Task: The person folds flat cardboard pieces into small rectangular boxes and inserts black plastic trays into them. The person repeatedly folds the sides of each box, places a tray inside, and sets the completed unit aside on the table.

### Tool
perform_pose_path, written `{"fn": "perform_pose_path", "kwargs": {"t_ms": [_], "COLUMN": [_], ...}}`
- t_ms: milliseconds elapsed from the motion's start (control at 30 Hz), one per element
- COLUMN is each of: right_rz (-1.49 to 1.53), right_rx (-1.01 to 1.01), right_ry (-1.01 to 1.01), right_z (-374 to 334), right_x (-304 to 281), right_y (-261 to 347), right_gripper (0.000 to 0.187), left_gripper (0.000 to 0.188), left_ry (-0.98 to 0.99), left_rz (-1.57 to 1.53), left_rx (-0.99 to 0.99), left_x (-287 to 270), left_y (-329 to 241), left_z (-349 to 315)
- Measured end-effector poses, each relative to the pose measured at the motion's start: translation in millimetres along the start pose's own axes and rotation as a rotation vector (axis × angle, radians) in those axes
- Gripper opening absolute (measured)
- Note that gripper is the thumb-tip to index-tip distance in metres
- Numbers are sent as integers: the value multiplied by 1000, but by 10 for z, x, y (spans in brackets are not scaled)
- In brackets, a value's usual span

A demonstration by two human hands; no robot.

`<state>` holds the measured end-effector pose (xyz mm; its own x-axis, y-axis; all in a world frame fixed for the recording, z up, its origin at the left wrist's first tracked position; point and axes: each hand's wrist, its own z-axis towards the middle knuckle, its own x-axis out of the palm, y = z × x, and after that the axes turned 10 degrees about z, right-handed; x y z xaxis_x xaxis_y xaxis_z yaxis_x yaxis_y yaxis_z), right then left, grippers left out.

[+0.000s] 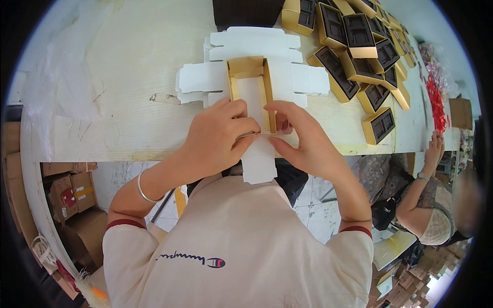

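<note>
A half-folded gold cardboard box (250,77) with a white inner face stands on a stack of flat white die-cut blanks (205,77) at the table's near edge. My left hand (218,136) presses the box's near left wall with fingers curled over the card. My right hand (303,136) pinches the near right wall and corner. A white flap (258,161) of the same blank hangs down past the table edge between my hands.
Several finished gold boxes with dark inserts (359,46) are piled at the back right. A dark block (246,11) sits behind the blanks. Another person's arm (426,169) rests at the right table end. Cardboard cartons (72,195) stand on the floor at left.
</note>
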<state>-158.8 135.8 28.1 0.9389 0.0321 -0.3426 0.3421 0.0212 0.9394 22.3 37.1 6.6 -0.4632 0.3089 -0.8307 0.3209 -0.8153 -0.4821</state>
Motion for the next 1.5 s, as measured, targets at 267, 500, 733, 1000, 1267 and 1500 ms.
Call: {"fn": "perform_pose_path", "kwargs": {"t_ms": [267,500,733,1000,1267,1500], "right_rz": [-666,-87,523,-691,-630,-680], "right_rx": [-550,-506,-242,-600,-433,-415], "right_ry": [-114,-313,-346,-339,-43,-20], "right_z": [-316,-20,17,60,148,122], "right_x": [105,192,318,305,189,182], "right_y": [-235,-369,-323,-254,-118,-126], "right_gripper": [50,31,37,26,17,15], "left_gripper": [5,39,28,9,12,20], "left_ry": [71,329,57,22,-9,-83], "left_rz": [-104,-472,-374,-273,47,188], "left_rx": [-53,-79,31,-52,54,141], "left_x": [-44,-338,-58,-134,-2,-470], "left_y": [10,152,220,67,54,43], "left_z": [29,134,24,64,-84,420]}}
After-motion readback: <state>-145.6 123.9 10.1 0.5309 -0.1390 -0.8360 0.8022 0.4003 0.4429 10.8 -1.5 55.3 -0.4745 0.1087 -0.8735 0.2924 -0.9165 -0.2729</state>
